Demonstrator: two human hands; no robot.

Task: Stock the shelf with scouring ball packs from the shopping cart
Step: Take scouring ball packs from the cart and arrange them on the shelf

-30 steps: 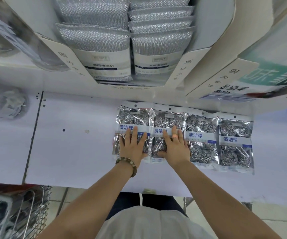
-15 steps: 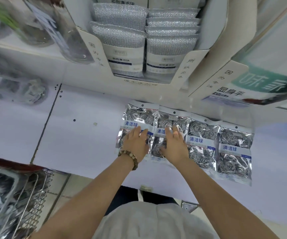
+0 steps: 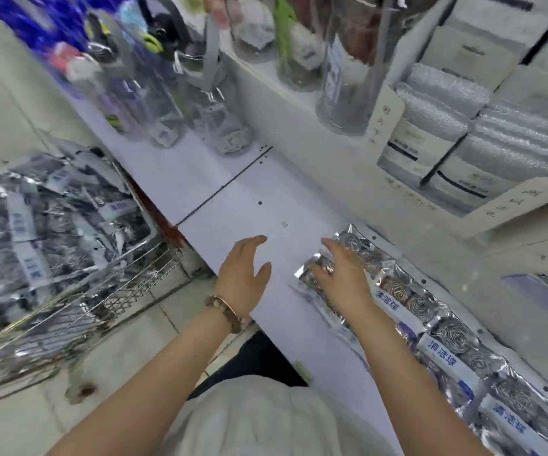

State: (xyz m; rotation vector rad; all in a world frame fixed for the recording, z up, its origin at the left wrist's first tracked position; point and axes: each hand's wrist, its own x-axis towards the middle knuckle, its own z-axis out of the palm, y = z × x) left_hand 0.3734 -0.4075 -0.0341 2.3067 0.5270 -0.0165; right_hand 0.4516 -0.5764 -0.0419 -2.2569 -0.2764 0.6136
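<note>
Scouring ball packs [image 3: 443, 348] lie flat, long axes crossing the shelf [image 3: 233, 218], holes rearward.

We hold both bare forearms stretched forward, side by side. Our left hand [image 3: 244, 278] is loose, its fingers relaxed and slightly bent, thumb apart, with a brown beaded bracelet [image 3: 225, 312] round the wrist. Our right hand [image 3: 341, 274] lies palm down, fingers straight and spread.

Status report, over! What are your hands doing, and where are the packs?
Left hand open, empty, over shelf. Right hand open, on end pack. More packs in cart. Nothing in the way.
</note>
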